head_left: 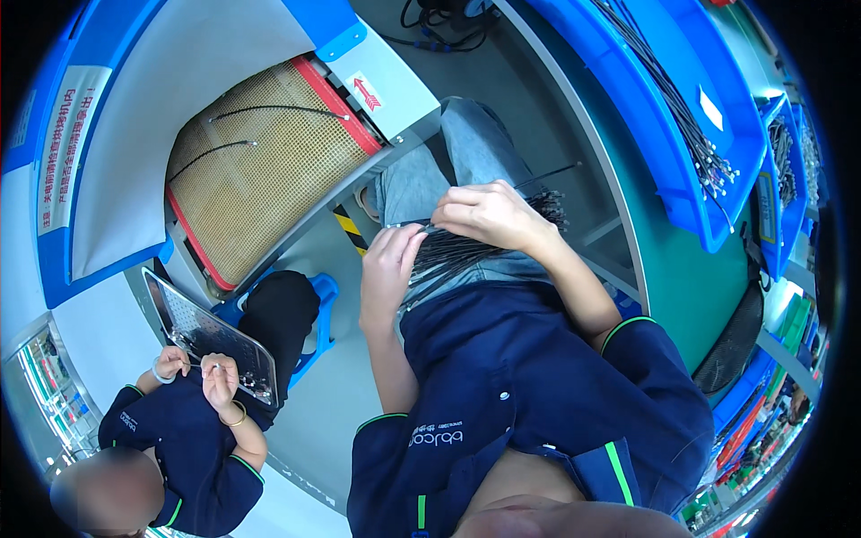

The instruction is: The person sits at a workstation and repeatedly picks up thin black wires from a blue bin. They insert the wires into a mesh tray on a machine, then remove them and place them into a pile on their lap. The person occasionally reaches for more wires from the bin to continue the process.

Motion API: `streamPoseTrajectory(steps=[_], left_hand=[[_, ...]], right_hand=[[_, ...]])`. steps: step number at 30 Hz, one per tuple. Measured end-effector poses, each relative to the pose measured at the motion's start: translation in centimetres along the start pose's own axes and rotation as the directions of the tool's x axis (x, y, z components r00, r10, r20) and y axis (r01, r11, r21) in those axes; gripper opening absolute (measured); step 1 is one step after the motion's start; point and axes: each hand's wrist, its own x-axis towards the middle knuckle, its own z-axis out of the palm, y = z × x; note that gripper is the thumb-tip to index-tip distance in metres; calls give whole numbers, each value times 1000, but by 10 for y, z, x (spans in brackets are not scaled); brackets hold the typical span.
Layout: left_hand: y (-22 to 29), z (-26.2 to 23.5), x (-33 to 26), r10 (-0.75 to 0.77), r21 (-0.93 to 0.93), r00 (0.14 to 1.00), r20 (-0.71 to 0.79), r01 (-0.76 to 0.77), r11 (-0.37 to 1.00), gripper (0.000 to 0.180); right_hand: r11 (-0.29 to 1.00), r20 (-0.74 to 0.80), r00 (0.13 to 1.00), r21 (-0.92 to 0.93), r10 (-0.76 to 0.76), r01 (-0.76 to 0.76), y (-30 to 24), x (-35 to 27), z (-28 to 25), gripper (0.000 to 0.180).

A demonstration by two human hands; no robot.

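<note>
A thin black cable (pixel 429 229) is pinched between my two hands above my lap. My left hand (pixel 392 260) has its fingertips closed on one end, where a small light tip shows. My right hand (pixel 489 215) grips the cable close beside it, fingers bent together. Past the right hand, a thin black length with a small tip sticks out to the right; whether it belongs to the same cable I cannot tell. Under both hands, a thick bundle of similar black cables (pixel 453 257) lies across my thighs, its connector ends gathered at the right.
At left, two black cables (pixel 278 109) lie on a mesh conveyor belt (pixel 260 193) of a blue-and-white machine. A blue tray (pixel 619 81) with many cables stands on the green bench (pixel 668 278) at right. At lower left, a co-worker's hands (pixel 218 381) work over a metal tray (pixel 220 334).
</note>
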Motion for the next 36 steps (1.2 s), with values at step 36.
streamPoseTrajectory(steps=[36], left_hand=[[-11,3,0,180,-6,952,-247,-187,982,16]], right_hand=[[993,-122,988,50,-98,105,6,0,-3,14]])
